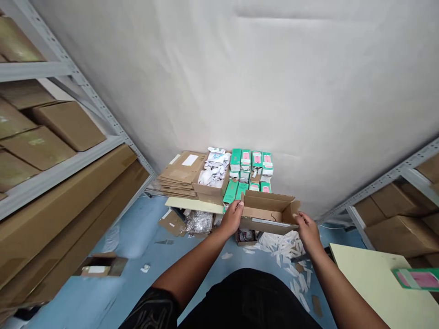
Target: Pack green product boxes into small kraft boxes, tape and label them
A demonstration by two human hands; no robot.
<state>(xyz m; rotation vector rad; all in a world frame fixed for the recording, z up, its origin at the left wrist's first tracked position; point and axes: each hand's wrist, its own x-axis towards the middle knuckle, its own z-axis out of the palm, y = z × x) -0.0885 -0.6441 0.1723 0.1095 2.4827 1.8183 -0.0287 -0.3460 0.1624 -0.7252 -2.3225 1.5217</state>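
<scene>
Between my two hands hangs an open cardboard box (pixel 264 213), long and shallow, with its inside facing me and looking bare. My left hand (pixel 232 218) grips its left end, fingers closed on the wall. At the opposite end my right hand (pixel 307 228) pinches the right wall near the corner. Just behind the box, stacked green-and-white cartons (pixel 236 160) with pink panels stand on the pale table (pixel 195 204). The held box hides part of the lower cartons and the table's right side.
Left of the cartons stand a box of crumpled white paper (pixel 216 176) and a stack of flattened cardboard (pixel 181 169). White paper strips (pixel 284 246) litter the floor. Shelving (pixel 113 141) with boxes flanks the left; another table (pixel 373 278) holds a green-pink carton (pixel 416 278).
</scene>
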